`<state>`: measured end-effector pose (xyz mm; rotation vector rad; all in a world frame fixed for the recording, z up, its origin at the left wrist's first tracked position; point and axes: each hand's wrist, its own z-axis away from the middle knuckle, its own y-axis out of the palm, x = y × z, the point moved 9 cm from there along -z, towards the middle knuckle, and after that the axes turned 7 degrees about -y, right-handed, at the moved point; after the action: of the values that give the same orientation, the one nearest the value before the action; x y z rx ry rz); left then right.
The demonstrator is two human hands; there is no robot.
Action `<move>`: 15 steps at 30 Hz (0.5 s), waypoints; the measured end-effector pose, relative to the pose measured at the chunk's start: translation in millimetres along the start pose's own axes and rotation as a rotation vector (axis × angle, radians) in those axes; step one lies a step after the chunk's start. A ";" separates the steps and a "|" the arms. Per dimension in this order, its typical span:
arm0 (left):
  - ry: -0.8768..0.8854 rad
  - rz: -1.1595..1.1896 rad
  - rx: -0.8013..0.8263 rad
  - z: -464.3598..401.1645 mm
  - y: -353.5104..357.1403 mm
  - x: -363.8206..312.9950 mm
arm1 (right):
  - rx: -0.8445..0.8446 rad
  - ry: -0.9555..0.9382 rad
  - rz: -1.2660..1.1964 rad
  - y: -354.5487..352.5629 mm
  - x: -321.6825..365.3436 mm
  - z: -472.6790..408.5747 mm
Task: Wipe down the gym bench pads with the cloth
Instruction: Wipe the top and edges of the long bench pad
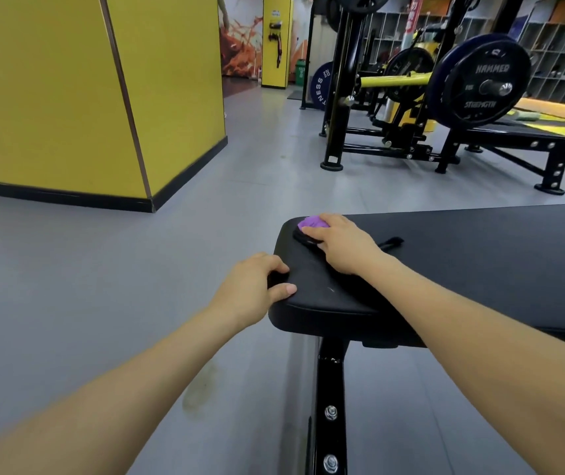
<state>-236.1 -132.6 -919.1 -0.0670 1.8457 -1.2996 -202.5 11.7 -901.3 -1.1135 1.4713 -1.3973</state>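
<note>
A black padded gym bench [479, 255] runs from the centre to the right edge. Its rounded end faces left. My right hand [342, 245] lies on a purple and black cloth [311, 222] near that end's far corner, fingers curled over it and pressing it onto the pad. Most of the cloth is hidden under the hand. My left hand [257, 289] grips the near corner of the pad's end, thumb on top and fingers wrapped round the edge.
The bench's black steel leg [330, 406] stands below the pad. A weight rack with a large plate [479, 80] and a second bench frame [514, 145] stand behind. A yellow wall block [85, 97] fills the left. Grey floor [102, 286] lies between.
</note>
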 end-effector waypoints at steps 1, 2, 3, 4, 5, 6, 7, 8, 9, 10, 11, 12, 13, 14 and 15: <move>-0.001 -0.016 -0.001 -0.4 -0.5 -1.0 | -0.005 -0.022 -0.005 -2.8 6.6 13.8; -0.001 -0.031 -0.006 -0.6 -1.5 -1.4 | -0.012 -0.061 -0.013 -6.4 15.4 32.6; -0.001 -0.040 -0.008 -0.5 -1.8 -1.6 | -0.015 -0.105 -0.022 -9.0 24.1 53.3; 0.001 -0.045 -0.009 -0.9 -2.0 -1.9 | -0.017 -0.145 -0.032 -10.9 32.0 74.1; 0.004 -0.050 -0.008 -1.5 -2.1 -2.2 | -0.016 -0.172 -0.038 -12.5 37.8 90.8; 0.009 -0.057 -0.009 -2.1 -2.1 -2.6 | -0.014 -0.180 -0.040 -12.5 39.1 99.6; 0.014 -0.065 -0.011 -2.7 -2.0 -2.9 | -0.020 -0.180 -0.040 -12.0 37.7 99.2; 0.017 -0.073 -0.013 -3.1 -2.1 -2.9 | -0.028 -0.174 -0.045 -11.9 36.3 91.9; 0.017 -0.078 -0.014 -3.0 -2.3 -2.9 | -0.033 -0.162 -0.047 -10.0 34.0 78.6; 0.017 -0.078 -0.016 -2.8 -2.4 -3.0 | -0.034 -0.144 -0.041 -6.6 30.7 62.0; 0.017 -0.080 -0.018 -2.8 -2.7 -3.5 | -0.025 -0.120 -0.032 -3.0 27.0 43.7; 0.016 -0.083 -0.019 -2.6 -2.9 -4.0 | -0.014 -0.098 -0.026 -0.1 25.1 26.7; 0.012 -0.085 -0.015 -1.8 -3.0 -4.4 | -0.003 -0.077 -0.018 2.3 24.3 12.5; 0.005 -0.083 -0.012 -1.0 -3.1 -4.5 | 0.000 -0.065 -0.012 3.0 24.8 4.1; -0.002 -0.081 -0.008 -0.3 -3.4 -4.7 | -0.007 -0.065 -0.009 1.5 26.6 3.1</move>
<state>-234.7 -131.6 -913.6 -0.1483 1.8628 -1.3469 -207.3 -14.6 -902.5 -1.1608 1.4271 -1.3506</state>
